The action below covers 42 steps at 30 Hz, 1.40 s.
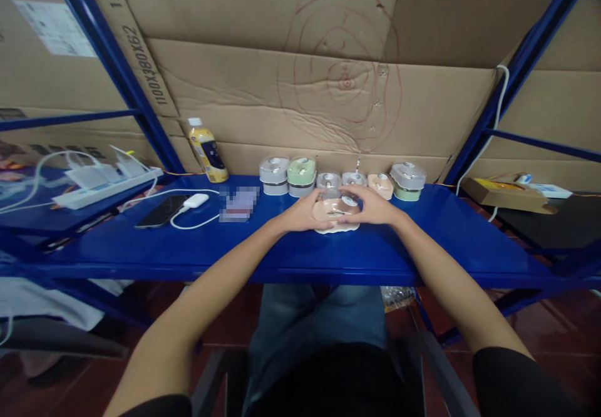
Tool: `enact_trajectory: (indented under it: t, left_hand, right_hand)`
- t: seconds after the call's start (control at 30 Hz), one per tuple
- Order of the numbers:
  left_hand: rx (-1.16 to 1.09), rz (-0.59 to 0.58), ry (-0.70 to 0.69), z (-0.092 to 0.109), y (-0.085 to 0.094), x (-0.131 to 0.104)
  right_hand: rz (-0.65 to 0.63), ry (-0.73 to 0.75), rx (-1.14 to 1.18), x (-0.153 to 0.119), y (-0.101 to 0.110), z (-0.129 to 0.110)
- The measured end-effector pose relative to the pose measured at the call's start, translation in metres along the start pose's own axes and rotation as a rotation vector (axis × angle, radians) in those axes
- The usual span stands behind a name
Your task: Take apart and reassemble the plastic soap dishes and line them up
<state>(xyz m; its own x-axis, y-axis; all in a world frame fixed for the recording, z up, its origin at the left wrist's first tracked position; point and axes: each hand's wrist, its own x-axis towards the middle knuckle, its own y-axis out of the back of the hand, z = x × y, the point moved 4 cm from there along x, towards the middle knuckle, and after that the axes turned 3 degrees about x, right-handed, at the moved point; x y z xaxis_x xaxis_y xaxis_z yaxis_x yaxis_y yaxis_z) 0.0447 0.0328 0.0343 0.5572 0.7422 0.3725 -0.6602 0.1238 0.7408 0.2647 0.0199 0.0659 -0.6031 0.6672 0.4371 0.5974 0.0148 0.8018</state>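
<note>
In the middle of the blue shelf a peach-coloured lidded container (335,208) sits between my two hands, a round label on its clear-looking top. My left hand (303,212) is wrapped round its left side, and my right hand (370,206) curves round the right side. Both thumbs lie toward its front, and my fingers partly hide its sides. Just behind stand similar containers: a grey one (275,176), a green one (302,176), a small peach one (380,186) and a grey-topped green one (407,181).
Left on the blue shelf (291,254) are a yellow drink bottle (208,153), a dark phone (162,211), a white charger (196,201) with cables and a blurred flat packet (239,205). A power strip (107,185) lies farther left. Cardboard (225,97) walls off the back.
</note>
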Motion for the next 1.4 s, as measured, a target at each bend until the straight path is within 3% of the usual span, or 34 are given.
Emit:
enact_trajectory:
  t: [0.1, 0.27, 0.73, 0.87, 0.97, 1.07, 1.2, 1.3, 1.4]
  left_hand:
    - [-0.097, 0.029, 0.052, -0.004, -0.005, 0.001]
    - [-0.174, -0.047, 0.022, -0.001, -0.012, -0.001]
    - [-0.056, -0.143, -0.035, -0.008, -0.006, -0.002]
    - [-0.105, -0.113, -0.055, -0.011, -0.003, -0.001]
    - [-0.177, 0.054, -0.077, -0.013, 0.003, 0.002]
    - [-0.107, 0.242, -0.043, -0.017, 0.009, 0.003]
    - [0.022, 0.214, -0.008, -0.016, 0.007, 0.003]
    - [0.065, 0.153, -0.001, -0.012, 0.003, 0.001]
    - [0.079, 0.114, 0.009, -0.01, 0.001, 0.0]
  right_hand:
    - [-0.041, 0.018, -0.041, 0.004, -0.009, 0.0]
    - [-0.083, 0.054, -0.073, 0.008, -0.017, 0.003]
    - [-0.27, -0.023, -0.028, 0.0, -0.025, 0.009]
    - [-0.221, -0.011, -0.01, -0.001, -0.021, 0.006]
    - [-0.06, -0.041, -0.016, 0.002, 0.001, 0.007]
    - [0.197, -0.242, -0.147, 0.007, 0.038, 0.025]
    - [0.372, -0.704, -0.452, 0.018, 0.072, 0.061]
    - [0.359, -0.923, -0.603, 0.033, 0.07, 0.082]
    - [0.35, -1.018, -0.653, 0.045, 0.057, 0.093]
